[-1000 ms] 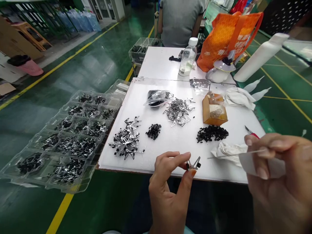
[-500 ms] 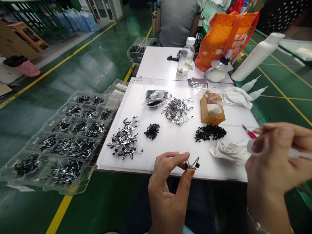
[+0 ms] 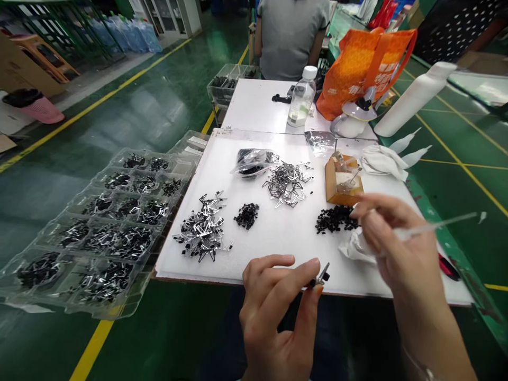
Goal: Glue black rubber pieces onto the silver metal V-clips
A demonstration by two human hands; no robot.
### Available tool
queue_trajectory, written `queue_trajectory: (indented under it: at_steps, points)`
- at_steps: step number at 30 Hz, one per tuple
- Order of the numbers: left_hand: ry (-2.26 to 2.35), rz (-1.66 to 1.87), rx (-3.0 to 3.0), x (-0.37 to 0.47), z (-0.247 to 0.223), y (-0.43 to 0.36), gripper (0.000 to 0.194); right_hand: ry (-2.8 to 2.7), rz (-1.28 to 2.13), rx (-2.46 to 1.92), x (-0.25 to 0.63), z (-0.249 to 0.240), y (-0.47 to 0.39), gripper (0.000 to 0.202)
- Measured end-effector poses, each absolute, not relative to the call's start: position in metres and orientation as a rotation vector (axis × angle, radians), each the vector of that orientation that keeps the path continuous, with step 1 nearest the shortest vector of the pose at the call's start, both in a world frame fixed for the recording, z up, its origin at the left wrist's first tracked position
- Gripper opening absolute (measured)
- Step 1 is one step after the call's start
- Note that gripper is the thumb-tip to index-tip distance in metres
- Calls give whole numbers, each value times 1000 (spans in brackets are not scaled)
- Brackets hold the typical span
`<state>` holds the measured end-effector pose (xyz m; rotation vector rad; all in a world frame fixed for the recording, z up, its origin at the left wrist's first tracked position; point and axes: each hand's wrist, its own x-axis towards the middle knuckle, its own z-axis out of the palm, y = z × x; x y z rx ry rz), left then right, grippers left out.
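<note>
My left hand (image 3: 283,312) pinches a small V-shaped metal clip (image 3: 322,275) with black end pieces between thumb and forefinger, just off the table's front edge. My right hand (image 3: 400,248), blurred by motion, is closed around a translucent plastic dropper (image 3: 436,226); its thin stem points out to the right. Beneath the right hand lies a crumpled white cloth (image 3: 356,248), partly covered. A heap of small black pieces (image 3: 335,219) is close by, beyond the cloth. Metal clips lie in one pile (image 3: 286,182) at the middle and another pile (image 3: 202,227) at the left.
A wooden box (image 3: 344,197) holding small glass bottles stands behind the black pieces. Left of the table is a clear compartment tray (image 3: 71,254) full of clips. Further back are a clear bottle (image 3: 302,98), an orange bag (image 3: 357,69) and a seated person (image 3: 292,37).
My right hand has swung left and inward with the dropper, toward the black pieces. My left hand has shifted slightly right and turned the clip, which shows more edge-on.
</note>
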<state>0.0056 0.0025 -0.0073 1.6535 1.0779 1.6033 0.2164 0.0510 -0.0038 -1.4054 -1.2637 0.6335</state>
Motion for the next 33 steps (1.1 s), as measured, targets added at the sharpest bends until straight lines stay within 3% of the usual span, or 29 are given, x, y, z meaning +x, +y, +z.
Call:
queue_trajectory:
  at_steps: [3,7,16,23,28,33]
  points:
    - [1059,1627,1752,6,-6,4,50,-1358,930,-1212,193,-7,14,27]
    - [1058,1637,1854,7,-5,5,44,-1330,997,-1161,176,-8,-8,23]
    - [1122,1623,1908,11,-3,4,37,-1228,864,-1240,169,-14,-18,17]
    - [1086,1606,1881,11,-6,4,46,-1109,880,-1284,166,-15,-22,12]
    - [1040,1534,1633,10,-4,3,47,-1015,952,-1245,164,-12,-17,23]
    - [1030,1230,1065,4,-3,1,29,-844,973,-1270,168,-13,-12,27]
